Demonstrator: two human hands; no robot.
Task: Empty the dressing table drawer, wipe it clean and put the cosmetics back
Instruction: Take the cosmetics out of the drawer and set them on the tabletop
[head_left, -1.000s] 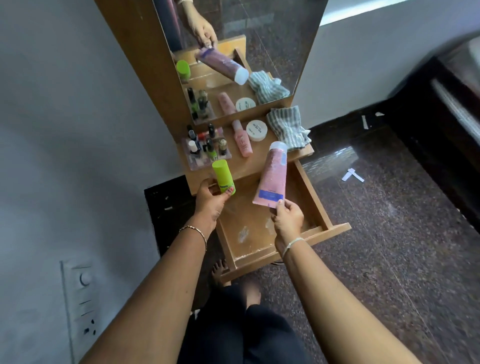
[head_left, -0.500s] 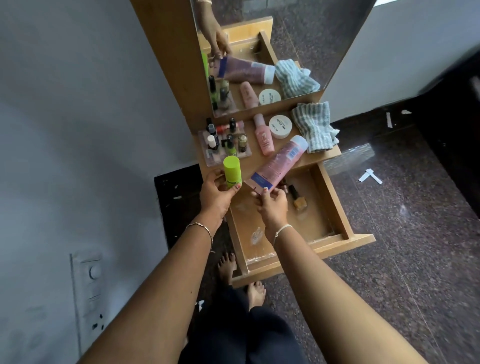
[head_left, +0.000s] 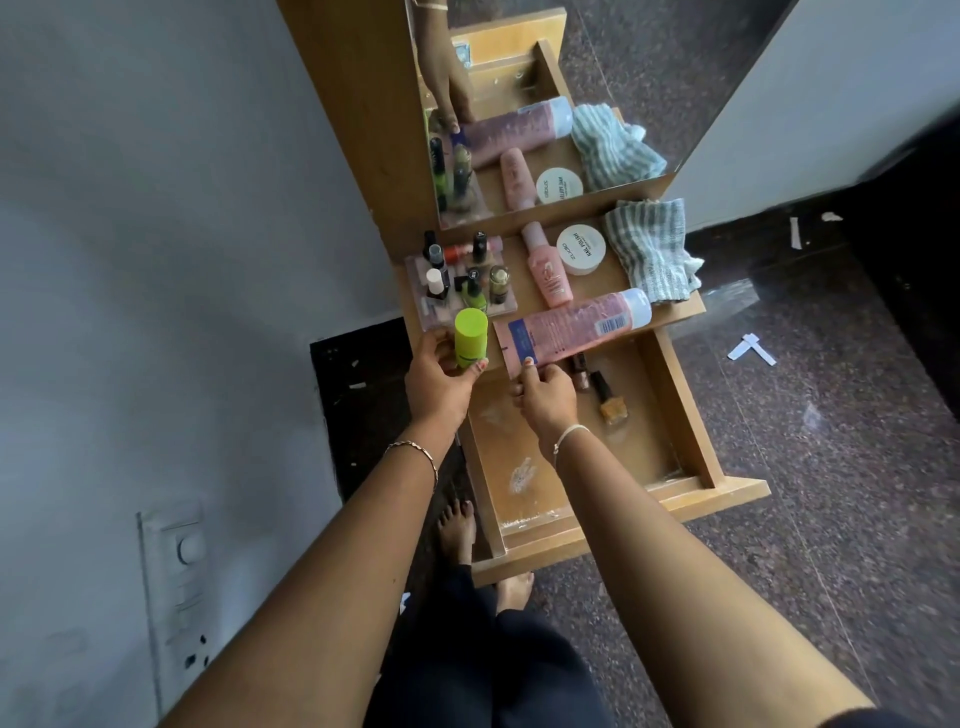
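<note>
Left hand (head_left: 439, 379) grips the green bottle (head_left: 470, 340). Right hand (head_left: 548, 400) pinches the tube (head_left: 571, 327), which lies on the counter (head_left: 597, 287) edge. Beyond it are a tray (head_left: 462, 283), jar (head_left: 581, 249) and cloth (head_left: 649, 249). Two polishes (head_left: 608, 397) sit in the drawer (head_left: 691, 415) to its right. The tube was steeper a moment ago and now lies flatter.

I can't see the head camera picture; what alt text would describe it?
A person's left hand grips a lime-green bottle while the right hand pinches the end of a pink tube above an open drawer with a gold nail polish bottle inside. A striped cloth lies on the tabletop.

switch panel (head_left: 179, 571), mirror (head_left: 649, 62), paper scrap (head_left: 751, 349)
</note>
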